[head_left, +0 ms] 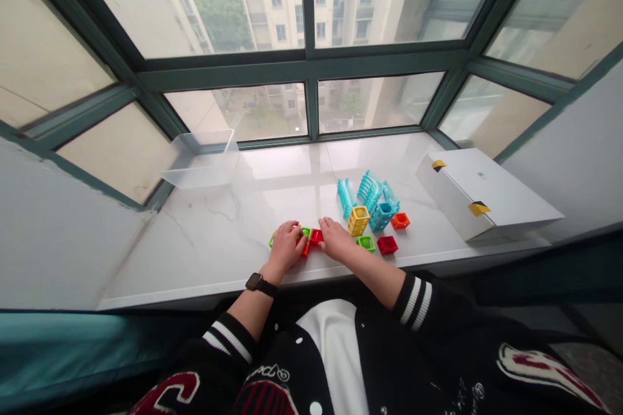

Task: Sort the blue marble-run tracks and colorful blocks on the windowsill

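Two bare hands, lower centre of frame, on a white glossy grey-veined windowsill (214,240). Between them: one red open-framed plastic block (316,237), plus bright green plastic pieces (306,231) and an orange plastic piece (305,249), partly under the left hand (285,246); exact count there hidden.

Loose group right of centre, eight pieces: three ribbed translucent blue plastic track pieces (346,198) (one curved), one translucent blue hollow block (382,216), one tall yellow hollow block (359,221), one orange hollow cube (400,220), one lime-green square block (365,244), one dark red hollow cube (387,245). All smooth, hard-looking.

Left of centre: one clear rectangular plastic bin (202,175). Right: one white smooth-sided box (491,188), two yellow-and-black tabs on it.

Left forearm angles up from bottom, black smartwatch (260,283) at wrist; palm down, fingers curled over the green and orange pieces, grip hidden, can't tell if clamped. Right hand (335,238) comes in from lower right, palm down, fingers extended along the red block's right side, touching; can't tell if it pinches.
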`<state>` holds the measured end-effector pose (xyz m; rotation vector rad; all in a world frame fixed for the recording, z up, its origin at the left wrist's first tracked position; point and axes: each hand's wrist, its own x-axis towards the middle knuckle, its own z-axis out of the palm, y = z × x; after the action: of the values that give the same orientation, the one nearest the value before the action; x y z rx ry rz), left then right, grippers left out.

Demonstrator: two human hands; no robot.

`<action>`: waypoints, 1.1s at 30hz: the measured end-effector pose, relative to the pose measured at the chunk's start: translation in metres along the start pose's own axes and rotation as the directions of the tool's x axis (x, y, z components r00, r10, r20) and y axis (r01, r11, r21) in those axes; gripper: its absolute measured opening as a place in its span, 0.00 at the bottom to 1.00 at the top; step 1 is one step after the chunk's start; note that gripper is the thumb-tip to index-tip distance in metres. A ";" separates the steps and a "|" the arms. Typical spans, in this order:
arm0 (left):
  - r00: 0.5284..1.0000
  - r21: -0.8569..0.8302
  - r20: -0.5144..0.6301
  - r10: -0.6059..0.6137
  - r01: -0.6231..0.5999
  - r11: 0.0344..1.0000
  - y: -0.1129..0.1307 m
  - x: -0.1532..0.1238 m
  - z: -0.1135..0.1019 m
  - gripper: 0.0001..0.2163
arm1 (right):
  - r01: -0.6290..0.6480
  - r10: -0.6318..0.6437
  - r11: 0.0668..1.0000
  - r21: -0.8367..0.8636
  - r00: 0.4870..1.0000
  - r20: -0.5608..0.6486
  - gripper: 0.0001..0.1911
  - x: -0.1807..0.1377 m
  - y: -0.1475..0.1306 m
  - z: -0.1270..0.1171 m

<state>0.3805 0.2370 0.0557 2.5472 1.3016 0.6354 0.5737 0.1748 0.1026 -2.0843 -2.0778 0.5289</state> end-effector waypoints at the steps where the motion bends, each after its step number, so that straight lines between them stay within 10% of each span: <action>1: 1.000 0.006 -0.003 -0.004 0.004 1.000 0.002 -0.004 -0.001 0.07 | 0.005 -0.005 1.000 -0.005 1.000 0.009 0.34 0.000 -0.001 0.001; 8: 0.999 0.014 -0.006 -0.039 0.039 0.999 0.012 -0.013 -0.002 0.07 | -0.003 0.010 0.998 -0.065 0.994 0.108 0.14 0.000 -0.006 0.003; 16: 0.999 0.004 0.000 -0.050 0.050 0.999 0.011 -0.011 -0.003 0.08 | -0.034 0.038 0.995 -0.089 0.998 0.043 0.14 -0.007 -0.004 -0.024; 26: 0.996 -0.179 -0.058 -0.071 0.059 0.982 0.017 -0.006 -0.014 0.11 | 0.360 -0.164 0.768 0.530 0.910 -0.381 0.22 -0.055 0.026 -0.061; 33: 0.995 -0.778 0.077 -0.059 0.097 0.621 0.077 -0.004 -0.045 0.20 | 0.399 -0.165 0.830 0.390 0.843 -0.511 0.21 -0.068 0.039 -0.059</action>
<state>0.4131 0.1877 0.1229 1.7449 0.8244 0.8801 0.6327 0.1145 0.1535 -1.4001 -1.7111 0.4014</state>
